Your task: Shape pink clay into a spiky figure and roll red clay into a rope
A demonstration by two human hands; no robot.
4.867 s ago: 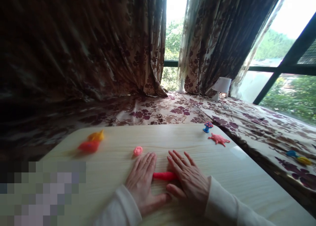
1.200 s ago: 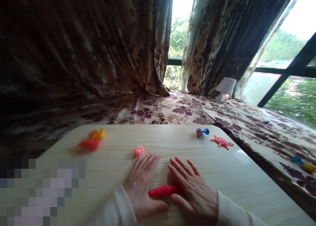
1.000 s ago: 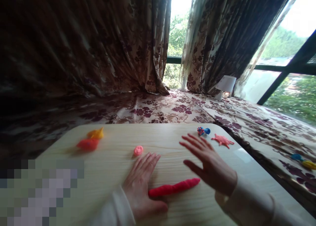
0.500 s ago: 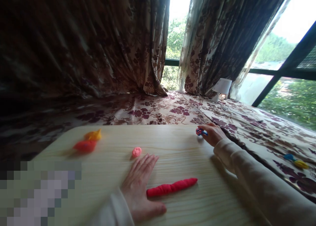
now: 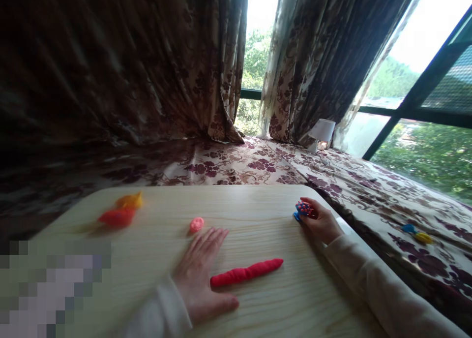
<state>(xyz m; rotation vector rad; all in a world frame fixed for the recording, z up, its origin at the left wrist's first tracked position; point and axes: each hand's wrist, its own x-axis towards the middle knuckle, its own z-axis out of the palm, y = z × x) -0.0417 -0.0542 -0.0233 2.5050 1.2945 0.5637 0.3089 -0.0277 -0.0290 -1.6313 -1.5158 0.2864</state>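
My left hand (image 5: 202, 274) lies palm down on the pale wooden table (image 5: 254, 210), its fingers stretched out and holding nothing. Beside its thumb is a long red roll of modelling clay (image 5: 247, 271) with an uneven surface and a tapered right end. Just beyond the fingertips sits a small pink clay lump (image 5: 196, 224). At the table's far right, my right hand (image 5: 320, 222) pinches a small blue clay piece covered in red dots (image 5: 304, 208). A flat blue part of it shows lower left, near the tabletop; whether it touches is unclear.
Blurred orange-red (image 5: 117, 217) and yellow (image 5: 130, 200) pieces lie at the table's far left. A blue-and-yellow item (image 5: 416, 233) rests on the floral cloth (image 5: 391, 205) to the right. A white lamp (image 5: 322, 131) stands by the windows and curtains. The lower left is pixelated.
My right hand has come nearer and turned the blue piece, so more of its red dots show. My left hand stays by the red roll. The whole view has shifted slightly.
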